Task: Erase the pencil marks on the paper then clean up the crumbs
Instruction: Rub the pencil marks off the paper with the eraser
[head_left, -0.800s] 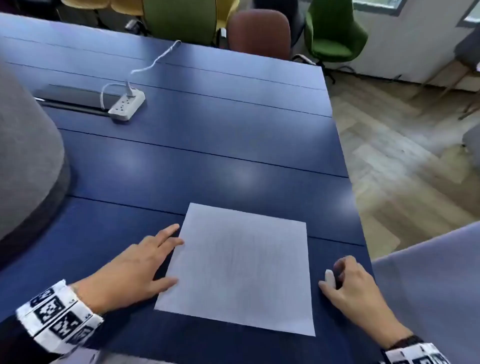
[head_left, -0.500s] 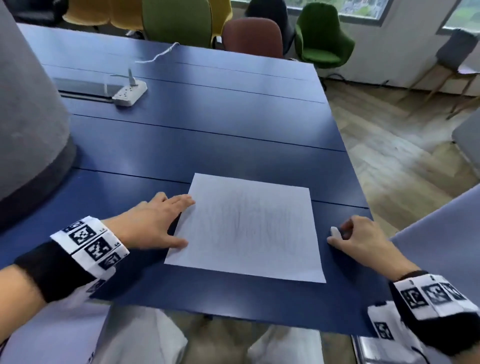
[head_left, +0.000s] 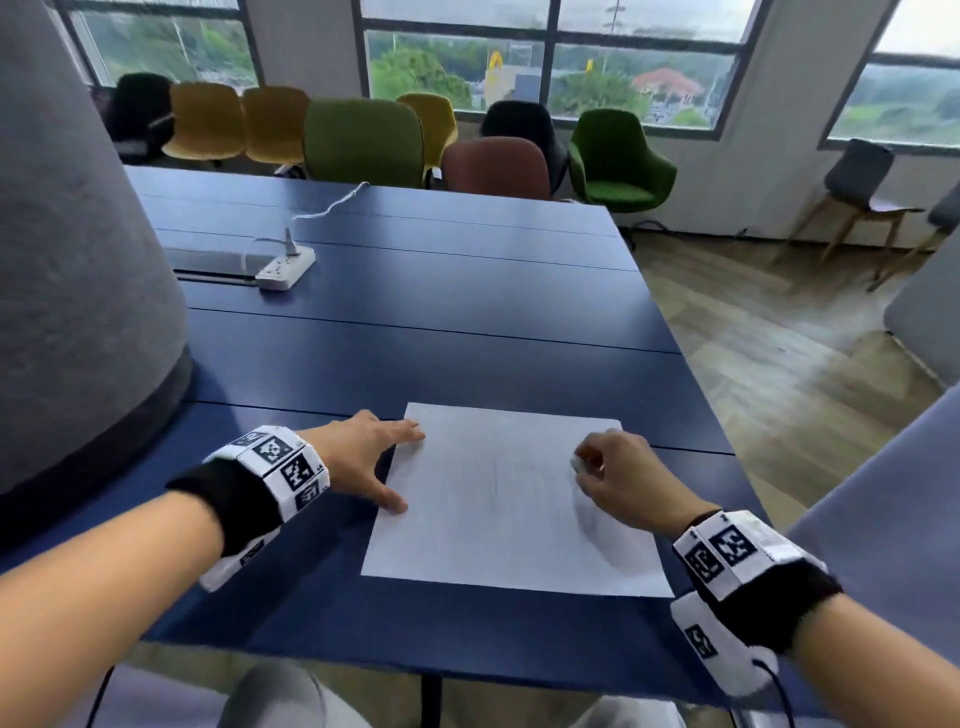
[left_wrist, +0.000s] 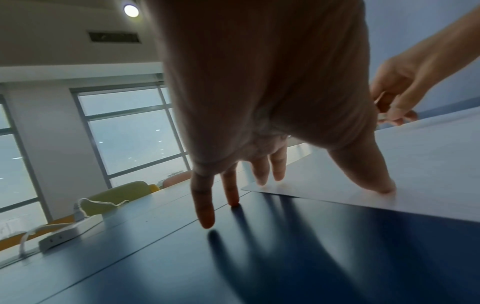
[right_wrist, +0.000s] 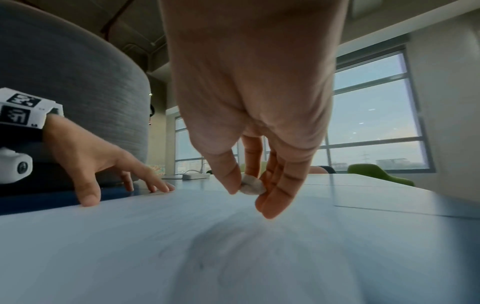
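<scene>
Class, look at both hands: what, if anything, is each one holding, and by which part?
The right hand pinches a small white eraser by its sides. The left hand holds nothing, pressing the paper's left edge.

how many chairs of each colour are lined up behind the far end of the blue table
mustard yellow chairs: 3
green chairs: 2
black chairs: 2
reddish-brown chair: 1
total: 8
The grey chair by the right wall stands apart and is not counted.

No readable text or labels anywhere
</scene>
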